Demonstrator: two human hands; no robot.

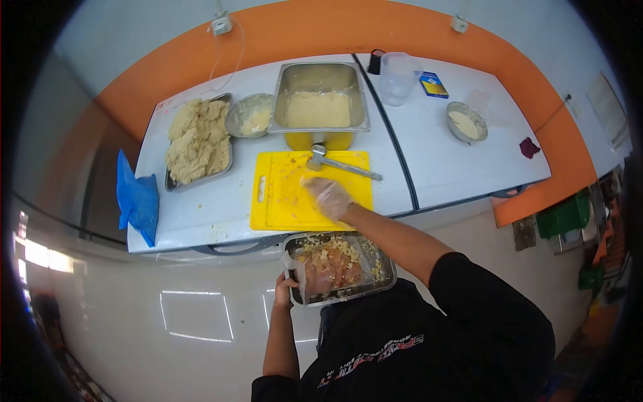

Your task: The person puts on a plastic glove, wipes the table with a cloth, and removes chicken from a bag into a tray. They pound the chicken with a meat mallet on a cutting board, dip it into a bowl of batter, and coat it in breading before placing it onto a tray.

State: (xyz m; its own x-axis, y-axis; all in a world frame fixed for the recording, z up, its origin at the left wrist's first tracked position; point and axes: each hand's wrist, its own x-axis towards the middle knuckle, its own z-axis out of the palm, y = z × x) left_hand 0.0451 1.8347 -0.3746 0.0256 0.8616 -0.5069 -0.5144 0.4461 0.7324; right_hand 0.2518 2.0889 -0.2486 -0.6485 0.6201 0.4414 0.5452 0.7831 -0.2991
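My left hand (285, 291) grips the left rim of a metal tray (345, 293), which is held just off the table's front edge. Raw meat pieces (329, 268) with pale chopped bits lie in the tray, beside clear plastic film. My right hand (330, 198), in a clear plastic glove, is over the yellow cutting board (274, 218). Its fingers reach toward the upper left, low on the board, and I make out nothing held in them. Just beyond it lies a metal meat mallet (345, 165). Small scraps are scattered across the board.
Behind the board stands a deep metal pan (320, 74) of crumbs. To its left are a bowl (234, 120) and a tray heaped with coating (197, 141). A blue bag (138, 201) hangs at the left edge. Rightward are a clear jug (398, 80) and a batter bowl (467, 124).
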